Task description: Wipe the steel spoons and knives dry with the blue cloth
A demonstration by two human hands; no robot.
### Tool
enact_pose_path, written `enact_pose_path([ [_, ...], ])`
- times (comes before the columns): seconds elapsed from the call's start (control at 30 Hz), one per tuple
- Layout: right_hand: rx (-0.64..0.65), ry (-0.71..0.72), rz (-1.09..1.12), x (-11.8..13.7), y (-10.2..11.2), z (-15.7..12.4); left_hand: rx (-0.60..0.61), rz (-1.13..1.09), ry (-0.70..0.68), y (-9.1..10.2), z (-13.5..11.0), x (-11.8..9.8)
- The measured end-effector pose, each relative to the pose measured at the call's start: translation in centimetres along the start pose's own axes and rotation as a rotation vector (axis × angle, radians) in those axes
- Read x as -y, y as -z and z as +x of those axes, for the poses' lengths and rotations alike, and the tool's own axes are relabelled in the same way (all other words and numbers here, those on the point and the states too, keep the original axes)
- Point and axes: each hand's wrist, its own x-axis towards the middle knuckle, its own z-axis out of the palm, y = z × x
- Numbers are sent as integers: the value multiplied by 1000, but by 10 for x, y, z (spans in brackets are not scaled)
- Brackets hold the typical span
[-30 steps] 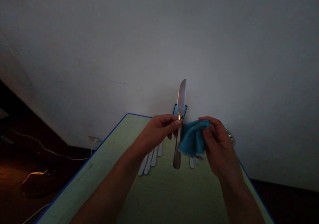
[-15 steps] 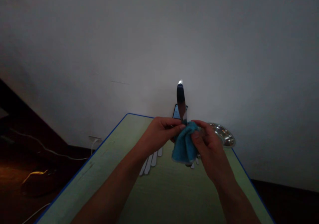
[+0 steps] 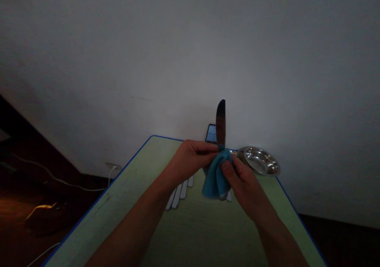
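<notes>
A table knife (image 3: 220,122) stands upright, its steel blade dark against the wall. My left hand (image 3: 192,160) grips it low down, partly behind a folded blue terry cloth (image 3: 214,180). The cloth wraps the knife's lower part and hides the handle. My right hand (image 3: 245,184) pinches the cloth around the knife, close to my left hand. Beneath my hands, several white utensil handles (image 3: 179,192) lie side by side on the table, and their far ends are hidden.
The green table (image 3: 202,235) has a blue edge and stands against a white wall (image 3: 190,49). A shallow steel dish (image 3: 260,161) sits at its far right, and a phone (image 3: 211,133) stands at the far edge. A white cable (image 3: 53,176) runs along the floor at left.
The cloth has moved left onto the knife and now covers its handle. My hands have come closer together. The knife has turned upright, and the steel dish has come fully into view.
</notes>
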Motion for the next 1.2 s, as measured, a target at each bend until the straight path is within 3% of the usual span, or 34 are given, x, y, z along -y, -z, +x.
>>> enact_pose_path([
  [0.27,7,1,2,0,-1,0,-166,95,-165,-3,3,0],
  [0.63,-39,-34,-62,7,-4,-6,-45,-84,-109,-3,0,-3],
  [0.87,-39,-40,-73,1,-2,-4,-85,-122,-28,-6,1,0],
  [1.2,-38,1,-26,4,1,-3,13,-207,-60,-13,-2,2],
])
